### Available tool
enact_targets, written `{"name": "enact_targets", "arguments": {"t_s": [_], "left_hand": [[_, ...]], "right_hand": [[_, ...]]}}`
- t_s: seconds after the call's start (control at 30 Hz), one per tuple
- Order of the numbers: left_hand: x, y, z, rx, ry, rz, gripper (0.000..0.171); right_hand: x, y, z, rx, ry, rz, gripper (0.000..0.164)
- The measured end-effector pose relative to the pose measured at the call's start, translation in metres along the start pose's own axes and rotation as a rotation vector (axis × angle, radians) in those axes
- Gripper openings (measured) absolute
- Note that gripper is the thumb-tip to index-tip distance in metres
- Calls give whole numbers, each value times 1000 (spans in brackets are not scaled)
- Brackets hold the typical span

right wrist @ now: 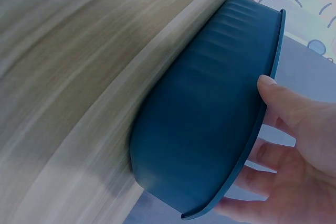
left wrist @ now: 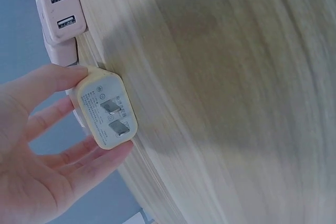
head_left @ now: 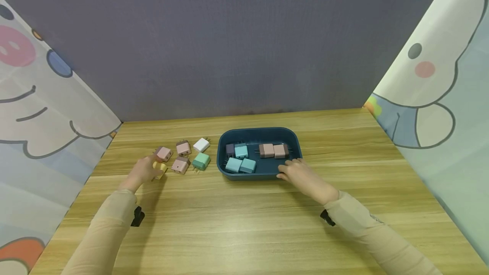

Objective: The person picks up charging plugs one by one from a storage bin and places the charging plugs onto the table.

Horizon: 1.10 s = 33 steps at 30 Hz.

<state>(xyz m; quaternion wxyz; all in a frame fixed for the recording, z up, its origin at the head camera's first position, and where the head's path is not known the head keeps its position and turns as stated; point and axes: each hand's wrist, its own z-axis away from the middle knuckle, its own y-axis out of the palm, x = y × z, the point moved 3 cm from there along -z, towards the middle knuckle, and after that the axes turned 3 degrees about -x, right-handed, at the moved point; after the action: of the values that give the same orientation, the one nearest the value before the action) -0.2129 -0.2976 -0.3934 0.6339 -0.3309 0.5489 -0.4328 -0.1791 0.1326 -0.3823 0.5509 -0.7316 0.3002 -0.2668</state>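
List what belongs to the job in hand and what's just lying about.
Seemingly in the job:
Yellow boxy plastic charger, pinched by left hand
Navy oblong plastic tray, held by right hand
Inside: three light-blue boxy chargers, two pink-brown boxy chargers, one dark boxy charger

Lying loose on the wooden table, perhaps for later:
Three pink-brown boxy chargers
White boxy charger
Green boxy charger

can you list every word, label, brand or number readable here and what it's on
No text is readable.
Yellow charger plug: rows of small print and symbols on the prong face, too small and blurred to read.
Pink two-port USB charger: no text visible.
Dark blue tray: no text on the side shown.
Chargers inside it: too small to tell.
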Motion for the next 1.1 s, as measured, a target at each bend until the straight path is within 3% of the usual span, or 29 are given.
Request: {"name": "enact_targets", "arguments": {"t_s": [0.23, 0.47, 0.77, 1.1], "left_hand": [[0, 1, -1, -18, 25, -28, 41], [-3, -1, 1, -11, 5, -20, 42], [-17, -11, 5, -16, -16, -127, 39], [-34, -20, 3, -41, 44, -158, 40]], "right_hand": [[0, 0, 0, 5, 1, -12, 14], [0, 0, 0, 1, -6, 2, 13], [-1, 0, 0, -4, 5, 3, 14], [0, 0, 0, 1, 8, -2, 15]]}}
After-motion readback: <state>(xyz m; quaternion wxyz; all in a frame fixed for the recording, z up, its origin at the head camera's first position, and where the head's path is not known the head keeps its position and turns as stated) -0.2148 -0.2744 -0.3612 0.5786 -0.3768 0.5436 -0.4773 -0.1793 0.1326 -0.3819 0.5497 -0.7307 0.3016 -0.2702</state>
